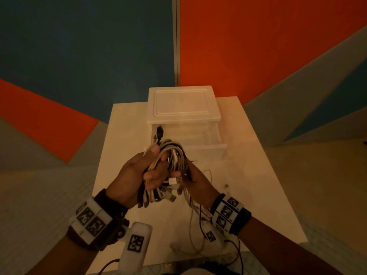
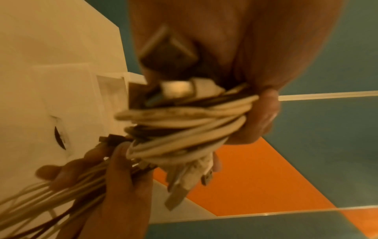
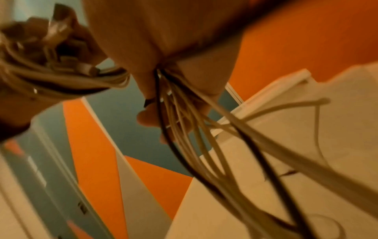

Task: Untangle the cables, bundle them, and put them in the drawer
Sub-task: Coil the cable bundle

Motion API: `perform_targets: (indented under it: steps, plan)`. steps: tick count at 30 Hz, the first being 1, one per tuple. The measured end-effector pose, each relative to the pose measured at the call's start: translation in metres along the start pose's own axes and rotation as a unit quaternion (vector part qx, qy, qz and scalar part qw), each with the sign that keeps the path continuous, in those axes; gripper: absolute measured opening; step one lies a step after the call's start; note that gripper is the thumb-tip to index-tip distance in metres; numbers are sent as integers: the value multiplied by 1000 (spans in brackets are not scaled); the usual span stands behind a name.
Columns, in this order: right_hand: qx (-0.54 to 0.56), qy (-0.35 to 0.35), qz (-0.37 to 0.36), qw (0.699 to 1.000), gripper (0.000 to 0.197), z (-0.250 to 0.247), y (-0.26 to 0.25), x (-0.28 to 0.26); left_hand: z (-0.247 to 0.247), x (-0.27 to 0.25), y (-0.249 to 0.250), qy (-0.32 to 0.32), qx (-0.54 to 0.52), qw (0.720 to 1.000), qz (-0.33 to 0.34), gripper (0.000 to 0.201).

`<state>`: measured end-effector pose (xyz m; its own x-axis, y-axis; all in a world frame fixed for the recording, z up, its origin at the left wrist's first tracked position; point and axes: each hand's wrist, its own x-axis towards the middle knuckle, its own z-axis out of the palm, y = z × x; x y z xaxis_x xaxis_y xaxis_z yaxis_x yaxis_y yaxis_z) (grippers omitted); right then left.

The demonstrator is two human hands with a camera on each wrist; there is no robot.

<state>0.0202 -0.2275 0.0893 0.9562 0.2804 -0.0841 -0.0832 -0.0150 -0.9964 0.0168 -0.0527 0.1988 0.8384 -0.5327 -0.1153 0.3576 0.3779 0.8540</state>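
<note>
A bundle of white and black cables (image 1: 170,161) (image 2: 184,129) is folded into loops above the white table (image 1: 258,175). My left hand (image 1: 139,171) (image 2: 261,116) grips the looped part, with USB plugs (image 1: 174,180) sticking out below the fingers. My right hand (image 1: 196,181) (image 3: 174,100) holds the trailing strands (image 3: 204,145) beside it; they hang down past my right wrist to the table. Behind the hands stands the translucent drawer unit (image 1: 183,108), its drawer (image 1: 198,139) pulled open.
One thin loose cable (image 1: 208,173) and a small plug (image 1: 226,185) lie on the table right of my hands. Orange, blue and grey wall and floor panels surround the table. The table's edges fall away on both sides.
</note>
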Motion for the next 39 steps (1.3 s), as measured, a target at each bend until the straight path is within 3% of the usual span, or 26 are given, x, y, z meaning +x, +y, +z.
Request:
perform_targets:
  steps: [3,9,12,16,20,23,25,27,29,30,33,34,36,39]
  plan:
    - [-41,-17,44,998,47,6,5,-4,5,8,-3,17,-14,999,25,32]
    - [-227,-51,61,971,56,22,8,-13,7,27,-14,54,-24,996,60,26]
    - [-334,-113,78,933,28,23,4,-16,11,34,-22,88,23,992,85,23]
    - [-391,-172,61,902,39,18,1,-23,4,41,-31,141,158,968,135,35]
    - [-424,-229,70,873,34,6,-2,-28,-13,45,-48,173,324,922,123,40]
    - [-440,-255,57,859,33,-5,-11,-31,-19,44,-67,143,458,870,110,34]
    - [-463,-261,35,846,35,-15,-21,-30,-23,42,-80,109,572,807,97,28]
    - [-488,-268,18,830,36,-27,-32,-28,-28,40,-90,77,659,746,53,48]
    - [-499,-270,10,824,29,-36,-43,-26,-30,36,-93,46,658,752,8,66]
    - [-501,-270,4,822,26,-39,-48,-26,-31,34,-94,33,653,757,7,64]
    - [-489,-267,-12,831,23,-43,-58,-25,-25,32,-92,15,625,779,38,32]
    - [-480,-265,-16,836,21,-44,-58,-24,-24,33,-92,18,609,792,39,31]
    - [-446,-266,-11,855,20,-45,-55,-23,-27,33,-93,21,542,840,21,37]
    - [-381,-277,-14,882,23,-45,-52,-21,-31,28,-94,-7,374,925,-61,54]
